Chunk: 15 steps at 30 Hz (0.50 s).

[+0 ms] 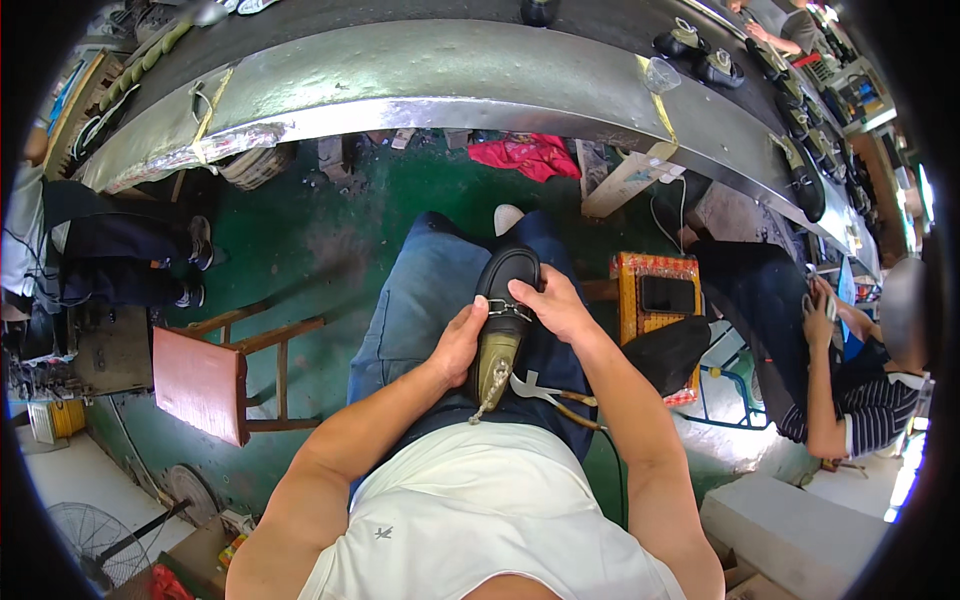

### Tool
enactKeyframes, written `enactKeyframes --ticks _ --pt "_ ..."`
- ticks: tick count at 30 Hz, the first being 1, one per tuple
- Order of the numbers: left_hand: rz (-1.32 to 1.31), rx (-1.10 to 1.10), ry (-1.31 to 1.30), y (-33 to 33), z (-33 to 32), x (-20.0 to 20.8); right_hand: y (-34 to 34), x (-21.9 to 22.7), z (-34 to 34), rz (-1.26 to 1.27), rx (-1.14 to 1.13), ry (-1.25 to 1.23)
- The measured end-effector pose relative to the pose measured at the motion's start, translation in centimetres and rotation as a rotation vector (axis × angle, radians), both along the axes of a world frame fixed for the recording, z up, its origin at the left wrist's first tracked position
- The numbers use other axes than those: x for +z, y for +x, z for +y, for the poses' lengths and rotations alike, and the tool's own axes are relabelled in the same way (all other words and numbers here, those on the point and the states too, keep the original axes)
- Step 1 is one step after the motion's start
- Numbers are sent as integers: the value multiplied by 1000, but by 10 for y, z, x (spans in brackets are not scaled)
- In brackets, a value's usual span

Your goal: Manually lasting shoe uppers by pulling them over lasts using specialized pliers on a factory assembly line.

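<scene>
A black loafer (511, 268) with a metal chain across its upper lies over my lap, toe pointing away from me. An olive-green shoe last (499, 362) fills it and shows at the heel end. My left hand (462, 342) grips the shoe's left side, its thumb by the chain. On the other side, my right hand (553, 304) is closed around the shoe's edge, with the thumb pressing on the upper. Pincers (540, 389) with pale metal jaws rest on my right thigh, beside the last.
Ahead runs a metal-edged conveyor bench (430, 75) carrying several shoes. To the left is a wooden stool (200, 383); to the right, a woven seat (632, 300) holds a dark phone (667, 294). A co-worker (850, 400) sits at right, another person (110, 235) at left.
</scene>
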<state>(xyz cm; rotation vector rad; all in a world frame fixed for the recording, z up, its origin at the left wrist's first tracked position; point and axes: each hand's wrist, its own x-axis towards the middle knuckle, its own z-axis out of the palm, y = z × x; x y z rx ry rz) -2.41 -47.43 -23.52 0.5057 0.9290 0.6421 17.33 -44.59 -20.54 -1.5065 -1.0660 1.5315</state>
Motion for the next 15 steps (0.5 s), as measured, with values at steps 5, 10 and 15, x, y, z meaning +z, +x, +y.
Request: enactKeyframes --ticks 5,10,15 --pt "-33 4 5 -2 0 10 15 -3 6 61 154 84" --pt "-65 -11 -46 -2 12 45 29 -5 12 254 183 -3" --pt "-57 18 -52 3 39 63 45 -21 7 677 -235 -299"
